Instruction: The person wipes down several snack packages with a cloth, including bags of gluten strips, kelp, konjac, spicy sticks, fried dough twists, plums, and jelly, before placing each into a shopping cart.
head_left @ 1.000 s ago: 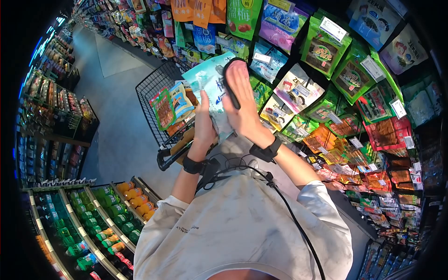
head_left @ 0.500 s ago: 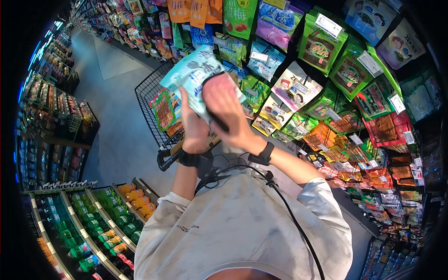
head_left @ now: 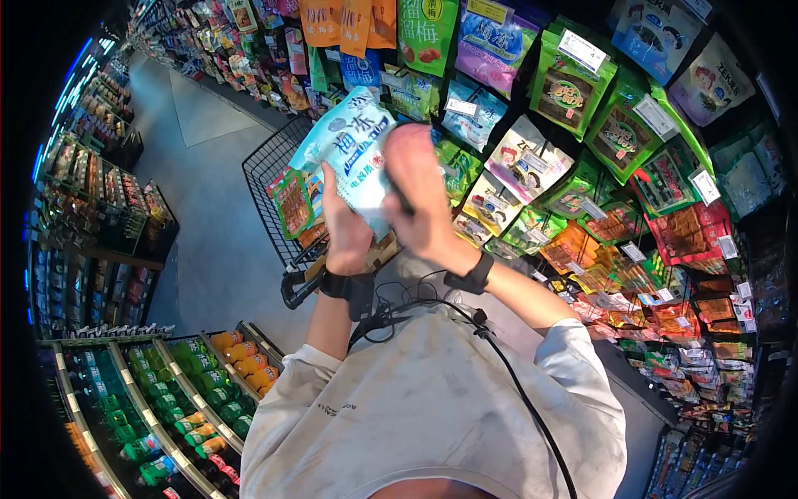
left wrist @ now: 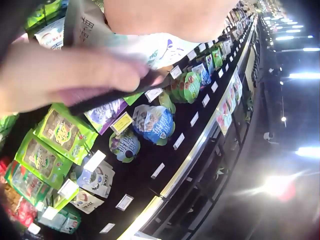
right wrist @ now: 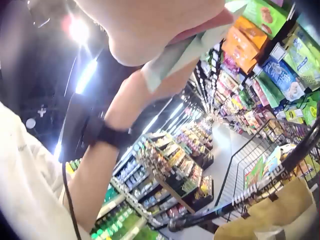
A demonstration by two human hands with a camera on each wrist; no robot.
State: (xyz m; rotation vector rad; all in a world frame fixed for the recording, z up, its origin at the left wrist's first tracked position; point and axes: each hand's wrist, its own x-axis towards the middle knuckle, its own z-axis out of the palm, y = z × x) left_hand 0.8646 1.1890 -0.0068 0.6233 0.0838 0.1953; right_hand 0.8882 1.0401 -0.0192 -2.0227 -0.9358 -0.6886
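Observation:
A light-blue snack bag (head_left: 356,150) with dark printed lettering is tilted up before the chest in the head view. My left hand (head_left: 347,233) grips its lower left side, thumb along the front and fingers hidden behind. Over the bag's right edge lies my right hand (head_left: 424,195), blurred, with a pinkish, dark-edged area along its fingers; I cannot tell what that is. The left wrist view has the bag (left wrist: 172,47) under the left hand, with blurred right-hand fingers (left wrist: 105,72) across it. In the right wrist view, the bag's pale edge (right wrist: 162,67) shows below the right hand.
A black wire cart (head_left: 266,179) with snack packs in it stands just beyond the left hand. Hanging snack bags (head_left: 530,158) with price tags fill the rack on the right. Drink bottles (head_left: 179,391) line a shelf at lower left. A cable (head_left: 524,374) crosses the shirt.
The bag has moved left and turned more of its printed front upward. The right hand first shifted left with it, then drew slightly right, uncovering the lettering. The left hand keeps its hold.

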